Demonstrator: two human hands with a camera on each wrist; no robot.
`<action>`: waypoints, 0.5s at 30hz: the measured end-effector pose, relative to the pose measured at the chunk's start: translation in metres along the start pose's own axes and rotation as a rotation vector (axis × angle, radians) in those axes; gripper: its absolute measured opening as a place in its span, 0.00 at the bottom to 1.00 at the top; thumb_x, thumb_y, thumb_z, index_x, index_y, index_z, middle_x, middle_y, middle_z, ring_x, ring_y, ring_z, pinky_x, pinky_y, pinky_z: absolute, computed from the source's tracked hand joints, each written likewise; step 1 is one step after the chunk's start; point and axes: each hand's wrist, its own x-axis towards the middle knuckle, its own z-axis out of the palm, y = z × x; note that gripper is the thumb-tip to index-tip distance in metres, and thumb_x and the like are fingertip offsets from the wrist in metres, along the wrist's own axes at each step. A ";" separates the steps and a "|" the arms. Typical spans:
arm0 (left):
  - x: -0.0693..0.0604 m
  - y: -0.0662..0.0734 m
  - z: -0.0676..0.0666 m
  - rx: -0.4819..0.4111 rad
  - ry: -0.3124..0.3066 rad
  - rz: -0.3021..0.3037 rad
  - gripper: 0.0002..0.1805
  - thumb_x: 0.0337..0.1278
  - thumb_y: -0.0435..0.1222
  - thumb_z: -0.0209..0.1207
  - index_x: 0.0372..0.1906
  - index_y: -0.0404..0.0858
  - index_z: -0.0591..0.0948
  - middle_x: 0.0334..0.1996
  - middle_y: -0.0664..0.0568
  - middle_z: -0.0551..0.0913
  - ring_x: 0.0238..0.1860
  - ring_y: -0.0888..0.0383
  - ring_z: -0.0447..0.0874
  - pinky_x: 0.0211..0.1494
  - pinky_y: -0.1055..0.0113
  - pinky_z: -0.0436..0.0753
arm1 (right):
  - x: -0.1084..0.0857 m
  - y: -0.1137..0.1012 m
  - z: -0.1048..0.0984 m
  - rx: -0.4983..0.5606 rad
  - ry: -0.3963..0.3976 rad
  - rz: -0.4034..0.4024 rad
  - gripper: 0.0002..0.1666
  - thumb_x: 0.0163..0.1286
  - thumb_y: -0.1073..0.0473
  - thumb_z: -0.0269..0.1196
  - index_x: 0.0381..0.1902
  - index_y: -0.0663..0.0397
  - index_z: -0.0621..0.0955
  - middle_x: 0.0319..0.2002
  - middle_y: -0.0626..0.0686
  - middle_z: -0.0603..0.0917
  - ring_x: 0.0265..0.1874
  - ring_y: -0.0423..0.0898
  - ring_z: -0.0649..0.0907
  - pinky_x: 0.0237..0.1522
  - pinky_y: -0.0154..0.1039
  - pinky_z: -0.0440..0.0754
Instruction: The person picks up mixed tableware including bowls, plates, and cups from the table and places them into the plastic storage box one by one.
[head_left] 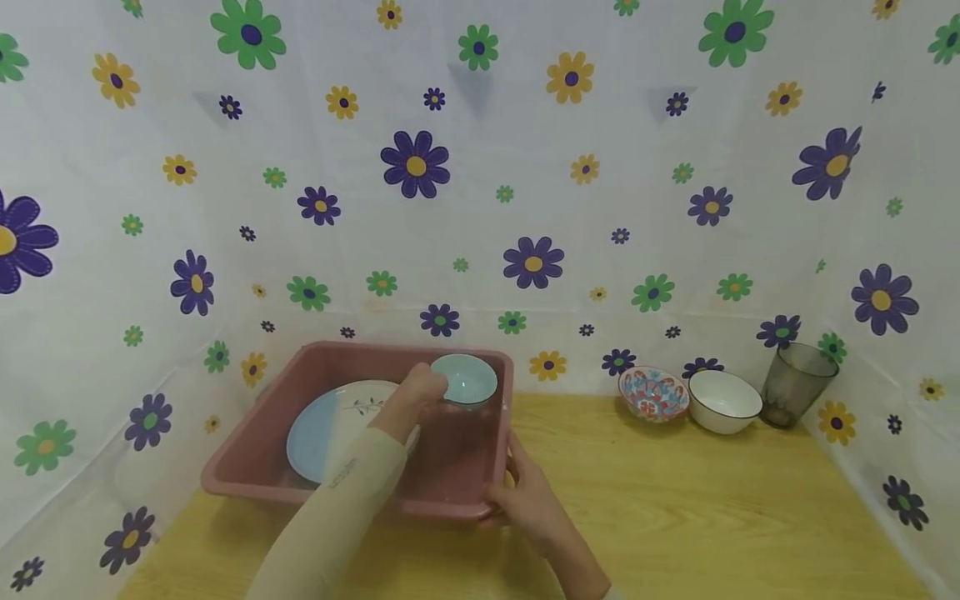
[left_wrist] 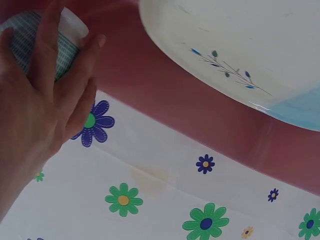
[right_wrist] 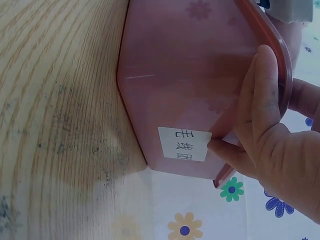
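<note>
My left hand (head_left: 422,390) reaches into the pink plastic basin (head_left: 508,379) and grips a small light blue bowl (head_left: 467,379) near its back right corner. In the left wrist view the bowl's outer side (left_wrist: 24,37) carries a teal and white pattern, with my fingers spread round it. A large oval plate (head_left: 337,408), cream and pale blue with a sprig design, lies in the basin to the left, partly hidden by my sleeve. At the basin's front right corner my right hand (head_left: 534,500) holds the rim, its fingers (right_wrist: 265,90) against the outer wall.
On the wooden table (head_left: 637,517) to the right stand a red and blue patterned bowl (head_left: 654,396), a white bowl (head_left: 723,404) and a grey tinted glass (head_left: 798,387). A flowered cloth (head_left: 480,225) encloses the back and sides. A handwritten label (right_wrist: 184,143) sticks to the basin.
</note>
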 end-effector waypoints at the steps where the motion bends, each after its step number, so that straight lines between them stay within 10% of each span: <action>1: 0.001 -0.001 0.000 0.030 -0.001 0.009 0.33 0.54 0.24 0.44 0.67 0.17 0.57 0.62 0.31 0.65 0.55 0.41 0.65 0.57 0.58 0.74 | 0.000 0.000 0.000 -0.001 0.000 0.000 0.58 0.58 0.72 0.58 0.81 0.44 0.44 0.73 0.71 0.58 0.30 0.54 0.87 0.30 0.50 0.87; 10: 0.048 -0.039 0.008 0.275 0.035 0.087 0.23 0.52 0.27 0.46 0.52 0.15 0.71 0.44 0.34 0.76 0.43 0.44 0.73 0.54 0.56 0.78 | 0.000 0.001 0.001 -0.010 0.003 -0.008 0.58 0.59 0.70 0.60 0.81 0.41 0.45 0.73 0.71 0.59 0.28 0.52 0.87 0.29 0.49 0.87; 15: 0.028 -0.028 0.006 0.280 0.044 -0.002 0.21 0.56 0.26 0.47 0.54 0.17 0.71 0.45 0.35 0.77 0.45 0.43 0.74 0.57 0.53 0.77 | 0.002 0.000 0.003 -0.020 -0.002 -0.019 0.58 0.59 0.70 0.62 0.80 0.39 0.47 0.73 0.69 0.61 0.28 0.51 0.87 0.29 0.48 0.87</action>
